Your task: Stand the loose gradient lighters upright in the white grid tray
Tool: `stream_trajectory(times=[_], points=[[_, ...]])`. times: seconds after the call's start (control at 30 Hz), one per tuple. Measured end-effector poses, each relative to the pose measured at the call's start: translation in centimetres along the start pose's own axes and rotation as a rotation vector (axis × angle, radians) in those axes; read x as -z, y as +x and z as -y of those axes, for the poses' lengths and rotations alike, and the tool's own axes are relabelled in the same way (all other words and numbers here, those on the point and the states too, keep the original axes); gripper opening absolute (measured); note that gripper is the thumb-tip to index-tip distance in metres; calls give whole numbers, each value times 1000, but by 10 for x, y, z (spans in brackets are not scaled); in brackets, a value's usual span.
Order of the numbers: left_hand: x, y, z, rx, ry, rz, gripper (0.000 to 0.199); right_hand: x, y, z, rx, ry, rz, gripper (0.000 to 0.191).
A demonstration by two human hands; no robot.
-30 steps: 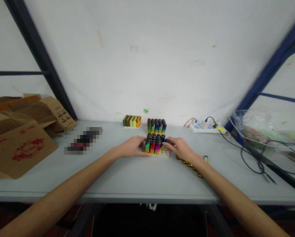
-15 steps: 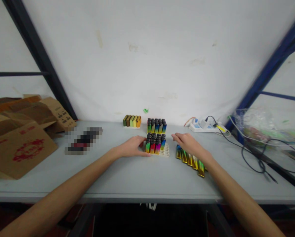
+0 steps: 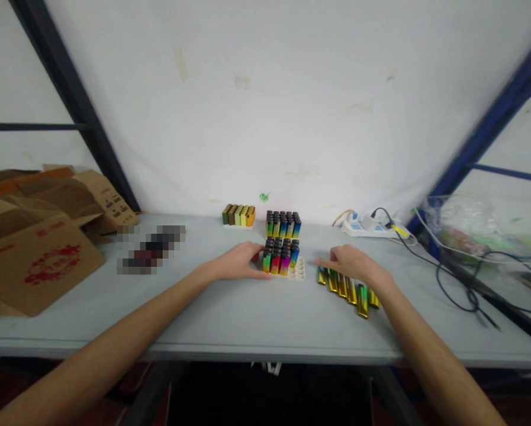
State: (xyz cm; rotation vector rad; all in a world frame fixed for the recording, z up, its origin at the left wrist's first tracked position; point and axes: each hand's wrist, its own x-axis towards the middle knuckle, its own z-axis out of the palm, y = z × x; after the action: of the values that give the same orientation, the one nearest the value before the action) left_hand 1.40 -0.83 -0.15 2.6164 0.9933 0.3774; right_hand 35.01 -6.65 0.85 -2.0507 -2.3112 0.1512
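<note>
My left hand (image 3: 238,260) wraps round the left end of a white tray (image 3: 298,273), thumb along the front edge and fingers behind. Lighters (image 3: 276,260) with black tops and green, red, magenta and blue bodies stand upright in it. Bare holes show at the tray's right end. To the right, my right hand (image 3: 353,261) reaches over a row of shiny gold metallic lighter-shaped pieces (image 3: 351,293) lying on the table. Its fingers stretch left over the tops of the pieces, and nothing shows in them. The palm hides part of the row.
Behind stand another block of black-topped lighters (image 3: 283,225) and a tray of green-to-orange lighters (image 3: 238,215). A cardboard box (image 3: 43,260) is at left, beside a blurred-out dark item (image 3: 152,251). At right lie a power strip (image 3: 374,228), black cables (image 3: 456,278) and plastic bags (image 3: 469,219).
My right hand has moved slightly right and down from beside the tray to over the gold pieces, its fingers stretching out. My left hand stays at the tray.
</note>
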Motion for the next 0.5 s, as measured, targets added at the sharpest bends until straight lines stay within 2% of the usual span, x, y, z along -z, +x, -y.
stream_trajectory(times=[0.1, 0.27, 0.37, 0.43, 0.5], points=[[-1, 0, 1, -10, 19, -6, 68, -3, -1, 8, 69, 20, 10, 65], [-1, 0, 1, -12, 14, -7, 68, -8, 4, 13, 219, 104, -119, 37], [-1, 0, 0, -16, 0, -18, 65, -3, 8, 9, 248, 121, -217, 25], [0, 0, -1, -17, 3, -25, 65, 1, 9, 6, 250, 218, -276, 19], [-1, 0, 0, -18, 9, -28, 65, 5, 9, 5, 268, 397, -282, 18]])
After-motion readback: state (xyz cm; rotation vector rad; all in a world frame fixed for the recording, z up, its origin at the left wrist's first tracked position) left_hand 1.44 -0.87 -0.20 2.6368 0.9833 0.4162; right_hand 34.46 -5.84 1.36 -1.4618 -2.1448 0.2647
